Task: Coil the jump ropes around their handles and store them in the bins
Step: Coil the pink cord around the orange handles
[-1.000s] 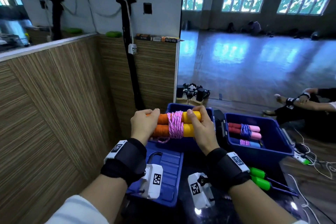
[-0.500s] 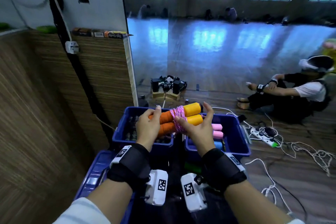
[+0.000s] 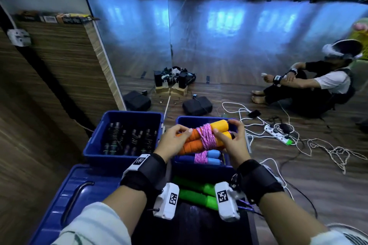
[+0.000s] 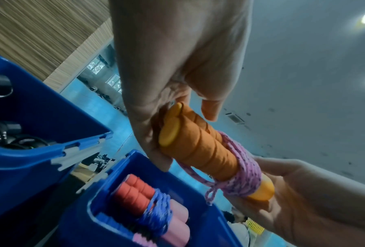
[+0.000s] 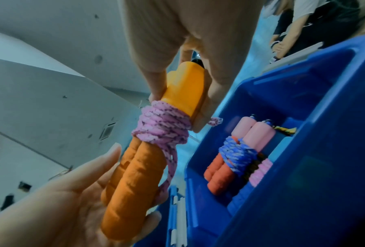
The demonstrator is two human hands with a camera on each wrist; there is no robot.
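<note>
Within the last second the bundle had travelled rightward: the orange-handled jump rope [image 3: 205, 139], which had been held above the left bin [image 3: 95, 135], now hung over the right bin [image 3: 180, 120]. The coiling looked finished, so the step in hand was probably lowering it in for storage.

The left hand [image 3: 172, 141] gripped the dark-orange foam ends, thumb on top and fingers curled beneath. The right hand [image 3: 233, 141] pinched the yellow plastic ends between thumb and curled fingers. Between the two hands the pink cord [image 3: 207, 136] sat wound around both handles, with a short loop of it dangling loose below the left hand's fingers in the wrist views; that tail could snag on the rim.

Directly under the hands, the right bin already held a red-and-pink-handled rope [image 4: 156, 210] bound in blue cord and, nearer the wrists, a blue-handled rope [image 3: 207, 157] bound in pink cord. The bin beyond the left hand held dark, black-handled items, too dim to name. Below the wrists, outside both bins, lay green handles [image 3: 196, 192], apparently not yet stored.
</note>
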